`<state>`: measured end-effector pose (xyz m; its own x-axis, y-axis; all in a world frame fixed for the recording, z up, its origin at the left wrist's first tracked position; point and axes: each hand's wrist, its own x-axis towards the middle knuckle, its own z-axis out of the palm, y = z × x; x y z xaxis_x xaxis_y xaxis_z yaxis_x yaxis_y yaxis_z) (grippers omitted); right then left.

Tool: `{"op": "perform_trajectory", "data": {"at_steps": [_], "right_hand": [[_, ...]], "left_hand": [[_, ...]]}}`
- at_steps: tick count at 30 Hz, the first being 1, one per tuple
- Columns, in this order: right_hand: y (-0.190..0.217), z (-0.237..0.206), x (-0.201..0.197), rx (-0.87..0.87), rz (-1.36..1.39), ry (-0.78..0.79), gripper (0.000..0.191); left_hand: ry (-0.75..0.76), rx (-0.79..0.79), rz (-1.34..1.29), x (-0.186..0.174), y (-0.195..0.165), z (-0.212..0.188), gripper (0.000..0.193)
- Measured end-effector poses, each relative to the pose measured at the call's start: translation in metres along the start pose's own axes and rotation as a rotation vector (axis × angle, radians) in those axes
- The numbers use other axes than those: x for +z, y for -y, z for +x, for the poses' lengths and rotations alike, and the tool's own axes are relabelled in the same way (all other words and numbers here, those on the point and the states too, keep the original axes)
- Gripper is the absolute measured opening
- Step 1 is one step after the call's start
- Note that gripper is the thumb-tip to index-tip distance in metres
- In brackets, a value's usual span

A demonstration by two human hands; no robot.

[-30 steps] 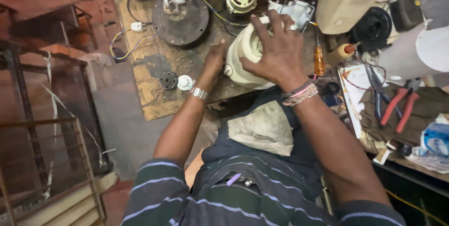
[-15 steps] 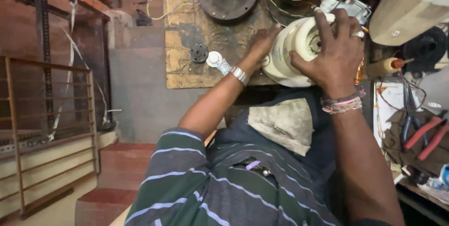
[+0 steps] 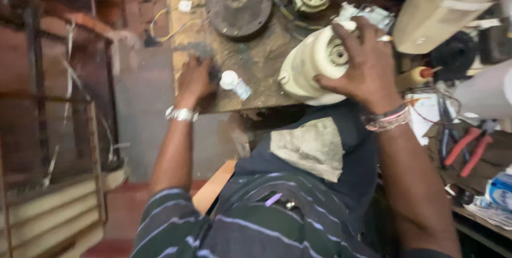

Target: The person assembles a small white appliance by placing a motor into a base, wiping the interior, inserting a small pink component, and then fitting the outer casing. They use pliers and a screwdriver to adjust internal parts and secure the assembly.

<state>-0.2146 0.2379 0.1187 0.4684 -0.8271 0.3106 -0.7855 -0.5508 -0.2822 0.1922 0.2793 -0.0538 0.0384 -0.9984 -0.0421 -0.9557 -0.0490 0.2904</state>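
Gripping the cream motor housing (image 3: 314,68) at the counter's (image 3: 256,63) front edge, the right hand (image 3: 368,66) wraps its fingers over the top. Farther left, the left hand (image 3: 196,79) rests on the counter beside a small white bottle (image 3: 234,83); its grip is blurred, so whether it holds anything is unclear. Red-handled pliers (image 3: 469,148) lie far right.

On your bench you have one cream motor housing (image 3: 314,68), one round dark metal disc (image 3: 238,7), one small white bottle (image 3: 234,83), one pair of red-handled pliers (image 3: 469,146), and two hands, left hand (image 3: 194,79) and right hand (image 3: 365,66).
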Motion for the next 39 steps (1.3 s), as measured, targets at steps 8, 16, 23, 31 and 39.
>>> {"op": "perform_trajectory", "data": {"at_steps": [8,16,23,31,39], "right_hand": [[-0.044,-0.03,-0.066,0.074,0.175,-0.347,0.095],[-0.057,-0.072,-0.093,0.221,0.191,-0.521,0.098],[-0.035,-0.057,-0.084,0.189,0.407,-0.549,0.097],[-0.034,-0.069,-0.09,0.229,0.282,-0.518,0.095],[-0.027,-0.058,-0.082,0.18,0.196,-0.482,0.094]], "left_hand": [[0.059,0.077,0.035,0.012,0.02,-0.003,0.069],[-0.262,0.179,-0.161,-0.051,-0.035,0.029,0.079],[-0.089,0.679,-0.458,-0.052,-0.23,0.048,0.078],[-0.018,0.634,-0.526,-0.061,-0.261,0.047,0.084],[-0.036,0.612,-0.343,-0.067,-0.272,0.045,0.073]]}}
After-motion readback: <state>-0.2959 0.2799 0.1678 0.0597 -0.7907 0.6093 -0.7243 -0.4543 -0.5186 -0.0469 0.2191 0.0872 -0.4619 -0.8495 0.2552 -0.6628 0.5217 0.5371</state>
